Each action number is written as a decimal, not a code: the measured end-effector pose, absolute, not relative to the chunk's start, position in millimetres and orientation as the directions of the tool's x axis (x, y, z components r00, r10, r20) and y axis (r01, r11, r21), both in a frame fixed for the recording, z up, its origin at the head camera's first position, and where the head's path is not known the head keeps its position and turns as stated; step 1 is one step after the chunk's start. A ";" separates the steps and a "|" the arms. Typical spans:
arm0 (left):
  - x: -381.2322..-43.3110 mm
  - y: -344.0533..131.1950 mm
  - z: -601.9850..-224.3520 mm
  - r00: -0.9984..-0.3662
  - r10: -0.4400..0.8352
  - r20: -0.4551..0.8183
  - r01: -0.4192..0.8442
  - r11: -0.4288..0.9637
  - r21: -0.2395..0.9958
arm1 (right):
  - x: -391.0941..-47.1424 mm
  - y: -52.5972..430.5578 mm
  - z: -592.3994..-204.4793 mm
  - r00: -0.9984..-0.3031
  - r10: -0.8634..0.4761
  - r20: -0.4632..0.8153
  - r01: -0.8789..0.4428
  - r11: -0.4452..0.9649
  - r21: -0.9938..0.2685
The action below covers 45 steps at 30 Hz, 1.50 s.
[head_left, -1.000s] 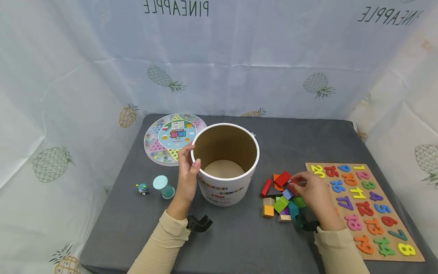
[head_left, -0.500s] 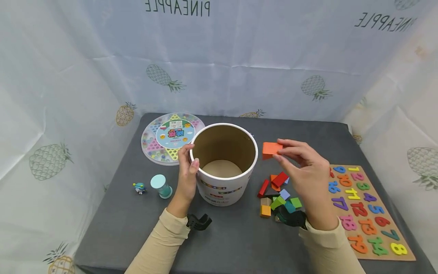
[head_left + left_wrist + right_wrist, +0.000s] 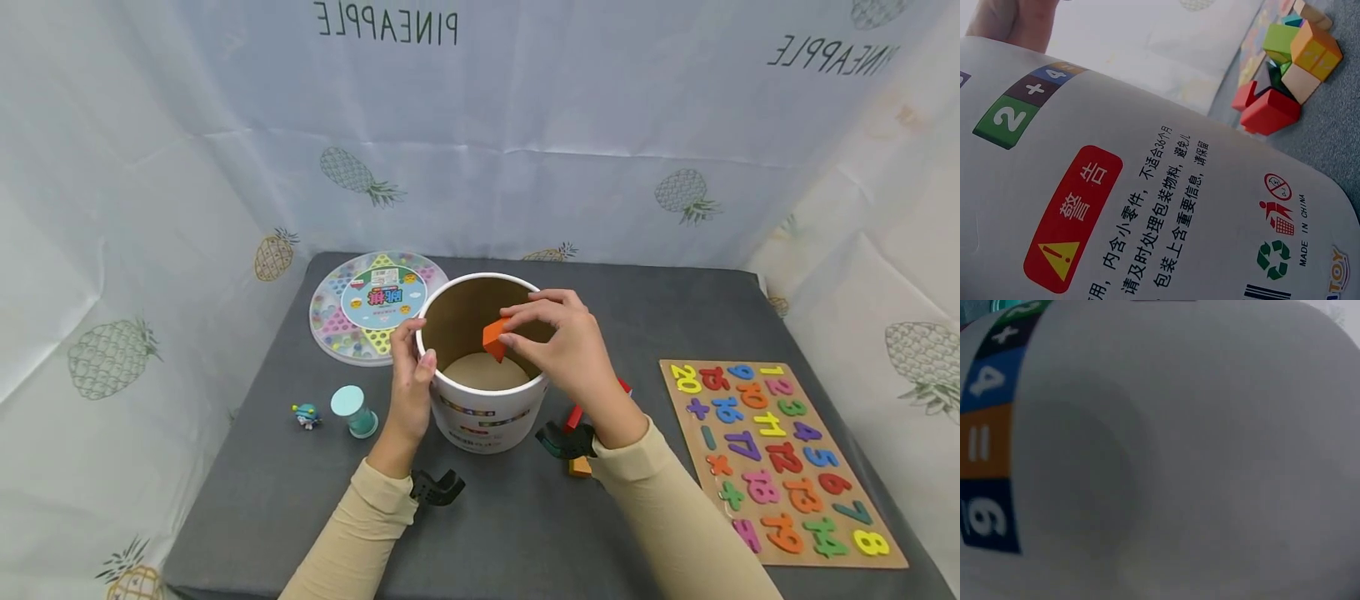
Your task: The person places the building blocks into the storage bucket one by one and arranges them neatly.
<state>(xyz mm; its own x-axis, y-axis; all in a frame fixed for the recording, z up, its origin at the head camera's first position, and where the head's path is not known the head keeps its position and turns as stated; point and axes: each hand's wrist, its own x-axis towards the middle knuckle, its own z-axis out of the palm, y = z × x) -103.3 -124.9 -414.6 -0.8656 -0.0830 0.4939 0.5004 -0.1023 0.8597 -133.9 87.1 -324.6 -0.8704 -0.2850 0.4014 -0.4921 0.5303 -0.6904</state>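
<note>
A white cardboard bucket (image 3: pixel 487 425) stands upright in the middle of the table, its mouth facing up. My left hand (image 3: pixel 410 392) holds it by the left side of the rim. Between the thumb and fingers of my right hand (image 3: pixel 566 342) is an orange block (image 3: pixel 492 340), held over the bucket's mouth. In the head view my right wrist hides most of the block pile; a yellow-orange block (image 3: pixel 580 467) peeks out below it. The left wrist view shows red (image 3: pixel 1270 112), green (image 3: pixel 1279 40) and other blocks beside the bucket, whose printed wall fills the right wrist view.
A wooden number board (image 3: pixel 783 462) lies at the right. To the left of the bucket are a round game board (image 3: pixel 352 333), a teal hourglass-shaped item (image 3: pixel 356 410) and a small toy figure (image 3: pixel 306 415). Pineapple-print cloth (image 3: pixel 510 192) hangs behind the grey table (image 3: pixel 247 517).
My right hand has picked the orange block up from the pile and carried it left, over the bucket's mouth. The left hand keeps its hold on the rim.
</note>
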 end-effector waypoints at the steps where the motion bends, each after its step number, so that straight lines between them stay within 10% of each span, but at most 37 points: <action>1: -103.0 -124.5 -414.4 -0.866 -0.085 0.492 0.499 -0.105 0.860 | -134.5 85.7 -325.4 -0.874 -0.294 0.388 -0.487 0.540 -0.686; 12: -102.3 -123.3 -415.0 -0.863 -0.095 0.496 0.504 -0.120 0.855 | -135.8 125.7 -332.5 -0.864 -0.142 0.483 -0.474 0.551 -0.687; 20: -104.2 -124.6 -412.3 -0.863 -0.086 0.497 0.504 -0.109 0.857 | -143.4 194.1 -374.9 -0.984 -0.137 0.111 -0.177 0.734 -0.656; 30: -102.5 -125.0 -414.4 -0.866 -0.059 0.497 0.500 -0.115 0.858 | -140.9 227.4 -440.6 -0.952 -0.223 -0.212 -0.105 0.884 -0.456; 45: -97.9 -124.7 -403.6 -0.870 -0.054 0.489 0.492 -0.103 0.864 | -131.6 215.1 -433.7 -0.984 -0.171 -0.040 -0.126 0.844 -0.521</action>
